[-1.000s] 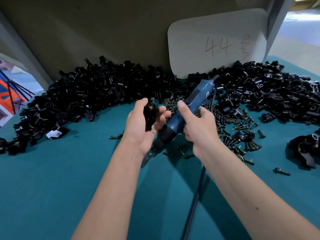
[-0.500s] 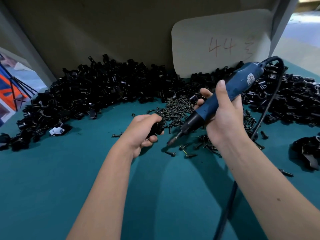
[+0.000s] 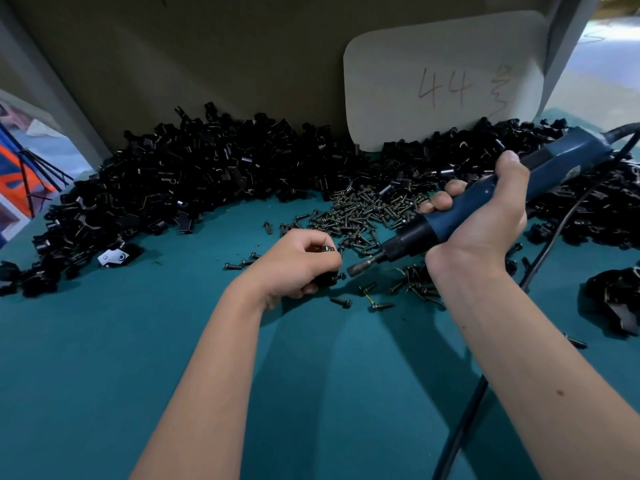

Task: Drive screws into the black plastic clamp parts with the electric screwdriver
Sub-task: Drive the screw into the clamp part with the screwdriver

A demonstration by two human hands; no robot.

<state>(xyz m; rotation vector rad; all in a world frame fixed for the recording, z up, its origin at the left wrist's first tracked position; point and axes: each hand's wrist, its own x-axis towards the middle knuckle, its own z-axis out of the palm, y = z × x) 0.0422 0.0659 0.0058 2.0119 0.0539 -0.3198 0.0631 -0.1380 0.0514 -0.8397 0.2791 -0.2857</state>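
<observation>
At centre of the teal table [image 3: 104, 358], the left hand [image 3: 294, 265] curls round a small black clamp part [image 3: 325, 277], fingers folded over it, knuckles up; a screw [image 3: 341, 276] sticks out of the part on the side facing the driver. Just right of that grip, the tip of the blue electric screwdriver [image 3: 485, 202] points at the part w/ a small gap, not touching. Right hand [image 3: 485, 223] wraps the driver's barrel, thumb along the top, fingers curled underneath; tool slopes down toward the left hand, its black cable [image 3: 554, 233] looping off behind & right of the wrist. Beyond both hands lies a heap of loose screws [image 3: 367, 209], w/ strays scattered below the driver tip. Further back, a big pile of black clamp parts [image 3: 190, 181] runs along the wall, left to right. White card [image 3: 443, 81] marked "44" leans up behind the pile, above the right hand. Few more black parts [image 3: 616, 303] sit far right of the right forearm.
</observation>
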